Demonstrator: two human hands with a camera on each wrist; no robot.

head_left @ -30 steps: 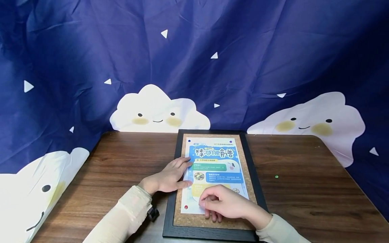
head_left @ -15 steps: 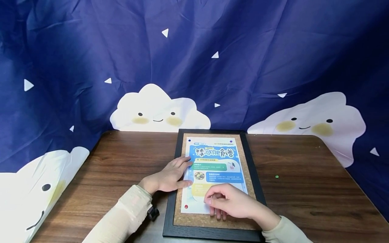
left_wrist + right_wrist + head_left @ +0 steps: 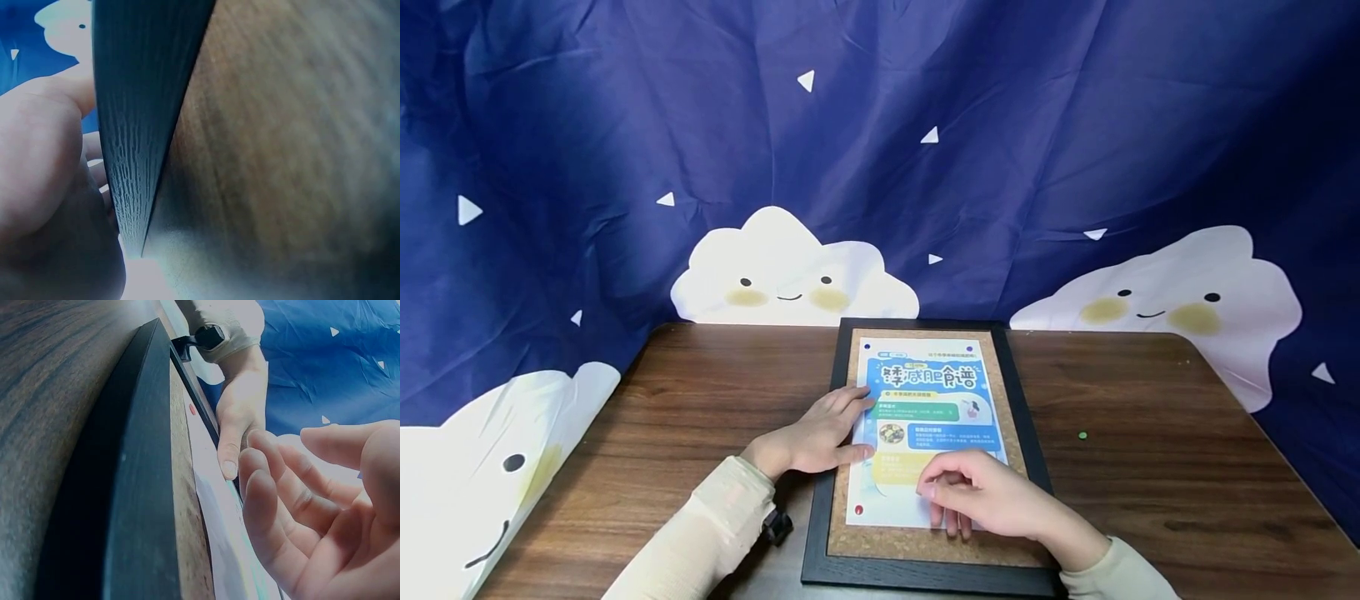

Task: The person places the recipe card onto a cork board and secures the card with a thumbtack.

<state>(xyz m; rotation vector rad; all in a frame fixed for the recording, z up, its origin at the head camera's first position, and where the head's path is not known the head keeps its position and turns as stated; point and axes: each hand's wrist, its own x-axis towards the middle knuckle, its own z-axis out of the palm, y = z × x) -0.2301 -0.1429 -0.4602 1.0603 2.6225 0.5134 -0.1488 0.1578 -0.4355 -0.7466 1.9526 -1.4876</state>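
Note:
A printed poster (image 3: 898, 504) lies on a cork board (image 3: 880, 546) with a black frame (image 3: 925, 575). Pushpins sit at three of its corners: a blue pushpin (image 3: 867, 347), a purple pushpin (image 3: 969, 349) and a red pushpin (image 3: 859, 509). My left hand (image 3: 820, 433) rests across the frame's left side, fingers extended onto the poster's edge. Above the poster's lower right part hovers my right hand (image 3: 988, 496), loosely curled; in the right wrist view its thumb (image 3: 337, 444) stands apart from the fingers, with nothing seen between them. The poster's lower right corner is hidden behind this hand.
On the brown wooden table (image 3: 1165, 500), right of the board, lies a small green pushpin (image 3: 1082, 435). A dark blue cloth (image 3: 880, 150) with smiling clouds hangs behind the table's far edge. A black wrist mount (image 3: 777, 527) sits at the left sleeve.
My right hand has moved to the right over the poster, away from the red pushpin near the lower left corner. My left hand has stayed in place.

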